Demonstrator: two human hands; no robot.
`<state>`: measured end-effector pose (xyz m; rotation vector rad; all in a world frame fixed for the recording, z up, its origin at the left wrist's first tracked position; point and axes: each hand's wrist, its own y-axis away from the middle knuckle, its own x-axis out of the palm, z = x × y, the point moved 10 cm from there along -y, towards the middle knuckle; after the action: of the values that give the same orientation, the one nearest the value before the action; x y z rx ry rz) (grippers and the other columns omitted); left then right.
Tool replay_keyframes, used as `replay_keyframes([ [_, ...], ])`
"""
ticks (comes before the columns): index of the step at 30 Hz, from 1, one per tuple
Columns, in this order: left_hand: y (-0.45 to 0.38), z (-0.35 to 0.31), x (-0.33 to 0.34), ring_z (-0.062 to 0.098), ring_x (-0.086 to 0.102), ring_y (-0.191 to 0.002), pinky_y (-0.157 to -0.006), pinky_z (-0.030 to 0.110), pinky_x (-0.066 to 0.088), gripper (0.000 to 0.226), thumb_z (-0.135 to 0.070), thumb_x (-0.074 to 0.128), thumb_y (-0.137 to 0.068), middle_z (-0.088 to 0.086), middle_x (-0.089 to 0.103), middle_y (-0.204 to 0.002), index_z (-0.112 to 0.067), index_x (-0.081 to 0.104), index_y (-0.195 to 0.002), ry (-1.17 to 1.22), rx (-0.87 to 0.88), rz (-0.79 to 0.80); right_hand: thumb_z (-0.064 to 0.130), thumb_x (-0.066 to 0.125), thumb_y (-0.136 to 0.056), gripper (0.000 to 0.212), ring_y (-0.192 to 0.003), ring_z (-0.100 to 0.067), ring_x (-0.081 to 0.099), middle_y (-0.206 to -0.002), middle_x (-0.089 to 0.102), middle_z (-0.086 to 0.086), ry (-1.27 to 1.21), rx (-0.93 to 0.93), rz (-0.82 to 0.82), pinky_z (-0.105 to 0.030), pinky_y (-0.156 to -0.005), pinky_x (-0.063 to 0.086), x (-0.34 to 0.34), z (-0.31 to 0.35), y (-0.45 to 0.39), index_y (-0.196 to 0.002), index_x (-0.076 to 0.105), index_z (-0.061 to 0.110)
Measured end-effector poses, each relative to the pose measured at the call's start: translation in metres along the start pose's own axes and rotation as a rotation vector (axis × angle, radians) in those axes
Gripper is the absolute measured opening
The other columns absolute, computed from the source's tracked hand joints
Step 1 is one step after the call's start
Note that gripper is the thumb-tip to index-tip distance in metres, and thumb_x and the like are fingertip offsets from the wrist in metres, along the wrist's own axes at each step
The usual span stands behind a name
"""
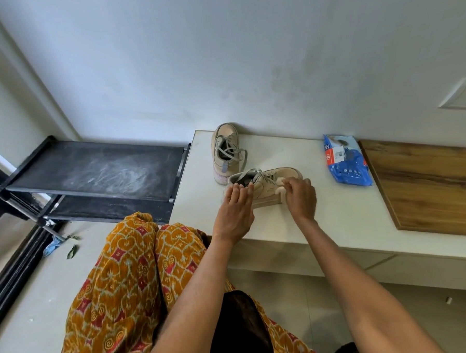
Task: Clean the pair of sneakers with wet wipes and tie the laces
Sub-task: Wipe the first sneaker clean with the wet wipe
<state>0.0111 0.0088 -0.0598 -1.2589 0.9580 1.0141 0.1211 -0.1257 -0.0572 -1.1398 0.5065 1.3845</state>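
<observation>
- The near sneaker (pixel 264 185) sits side-on at the middle of the white ledge (pixel 336 219), toe pointing to 3 o'clock. That broadside placement makes sense to me: the whole flank faces the person, so it's easy to rub.
- Right hand (pixel 300 199) has its fingers curled round a scrunched white wet wipe (pixel 280 186), pressed against the shoe's side near the toe. Bunching it probably gives a firmer scrubbing pad.
- Left hand (pixel 234 206) lies with straight fingers over the heel collar, not gripping anything, just pinning the shoe down. I'd guess that's so it doesn't skid while the other hand wipes.
- Its laces look loose, so tying hasn't been done yet.
- The other sneaker (pixel 225 152) is parked at 11 o'clock from the first, close behind it, toe toward the wall, laces (pixel 231 149) hanging undone. Out of the way but within reach.
- The blue wipes pack (pixel 345 161) lies off at 2 o'clock, well apart from the shoe, on the right hand's side, handy for grabbing a fresh one.
- Further out: wooden board (pixel 429 182) at 3 o'clock, dusty black shoe rack (pixel 96 170) at 9 o'clock.
</observation>
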Motion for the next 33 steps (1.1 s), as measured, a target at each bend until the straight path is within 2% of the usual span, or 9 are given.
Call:
replay_keyframes([
  [5, 0.001, -0.002, -0.001, 0.035, 0.049, -0.120, -0.110, 0.044, 0.031, 0.060, -0.029, 0.028, -0.089, 0.019, 0.052, -0.126, 0.001, 0.032, -0.140, -0.020, 0.017, -0.025, 0.018, 0.050, -0.093, 0.022, -0.102, -0.031, 0.053, -0.103, 0.068, -0.013, 0.179, 0.155, 0.068, -0.037, -0.081, 0.037, -0.005, -0.013, -0.042, -0.103, 0.069, 0.011],
  [10, -0.002, -0.003, -0.002, 0.034, 0.051, -0.113, -0.108, 0.044, 0.035, 0.058, -0.026, 0.027, -0.088, 0.018, 0.055, -0.120, 0.001, 0.040, -0.138, -0.043, 0.037, -0.030, 0.014, 0.062, -0.086, 0.015, -0.092, -0.029, 0.057, -0.093, 0.071, -0.006, 0.134, -0.162, 0.054, -0.036, -0.075, 0.039, 0.002, 0.031, -0.012, -0.097, 0.072, 0.018],
  [16, -0.005, -0.003, -0.006, 0.032, 0.050, -0.106, -0.105, 0.044, 0.039, 0.056, -0.022, 0.025, -0.088, 0.016, 0.055, -0.112, 0.000, 0.044, -0.136, -0.050, 0.056, -0.051, 0.013, 0.060, -0.087, 0.016, -0.094, -0.028, 0.055, -0.090, 0.071, -0.008, 0.407, -0.094, 0.078, -0.034, -0.072, 0.031, -0.012, -0.009, -0.036, -0.098, 0.072, 0.016],
  [19, -0.005, -0.004, -0.008, 0.032, 0.049, -0.104, -0.105, 0.044, 0.040, 0.056, -0.021, 0.026, -0.087, 0.015, 0.054, -0.111, 0.000, 0.045, -0.135, -0.045, 0.048, -0.058, 0.017, 0.052, -0.094, 0.022, -0.096, -0.028, 0.054, -0.097, 0.070, -0.011, 0.280, 0.078, 0.054, -0.034, -0.074, 0.034, -0.009, -0.007, -0.042, -0.103, 0.071, 0.014],
  [23, -0.005, -0.003, -0.010, 0.032, 0.050, -0.102, -0.104, 0.043, 0.041, 0.053, -0.021, 0.029, -0.086, 0.015, 0.055, -0.109, -0.001, 0.047, -0.132, -0.019, 0.026, -0.078, 0.018, 0.053, -0.093, 0.022, -0.089, -0.031, 0.056, -0.095, 0.071, -0.014, 0.176, -0.141, 0.127, -0.037, -0.072, 0.042, 0.004, 0.011, -0.022, -0.099, 0.073, 0.012],
  [26, -0.004, 0.001, -0.010, 0.032, 0.047, -0.103, -0.104, 0.042, 0.040, 0.051, -0.021, 0.029, -0.087, 0.015, 0.053, -0.109, -0.001, 0.048, -0.130, -0.035, 0.044, -0.101, 0.020, 0.057, -0.091, 0.019, -0.083, -0.030, 0.057, -0.085, 0.072, -0.012, 0.324, -0.223, 0.111, -0.037, -0.070, 0.039, -0.009, -0.002, -0.030, -0.097, 0.074, 0.014],
  [28, -0.004, 0.001, -0.011, 0.032, 0.047, -0.102, -0.103, 0.042, 0.040, 0.050, -0.021, 0.029, -0.087, 0.015, 0.054, -0.109, -0.001, 0.050, -0.128, -0.040, 0.044, -0.106, 0.018, 0.059, -0.090, 0.018, -0.085, -0.030, 0.057, -0.085, 0.072, -0.012, 0.369, -0.149, 0.070, -0.035, -0.068, 0.036, -0.015, -0.011, -0.040, -0.098, 0.074, 0.013],
  [31, -0.004, 0.001, -0.012, 0.033, 0.049, -0.103, -0.104, 0.042, 0.040, 0.050, -0.020, 0.031, -0.085, 0.016, 0.056, -0.108, 0.000, 0.050, -0.127, 0.002, 0.010, -0.096, 0.013, 0.055, -0.093, 0.021, -0.094, -0.030, 0.058, -0.099, 0.071, -0.013, 0.152, 0.107, 0.025, -0.035, -0.070, 0.043, -0.012, -0.015, -0.047, -0.107, 0.071, 0.011],
  [33, -0.004, 0.002, -0.010, 0.035, 0.050, -0.106, -0.106, 0.044, 0.040, 0.051, -0.020, 0.029, -0.085, 0.018, 0.055, -0.110, 0.001, 0.047, -0.129, 0.017, -0.005, -0.079, 0.012, 0.053, -0.093, 0.023, -0.095, -0.031, 0.061, -0.103, 0.070, -0.013, 0.009, 0.086, 0.065, -0.033, -0.072, 0.047, -0.001, -0.003, -0.041, -0.107, 0.071, 0.010],
])
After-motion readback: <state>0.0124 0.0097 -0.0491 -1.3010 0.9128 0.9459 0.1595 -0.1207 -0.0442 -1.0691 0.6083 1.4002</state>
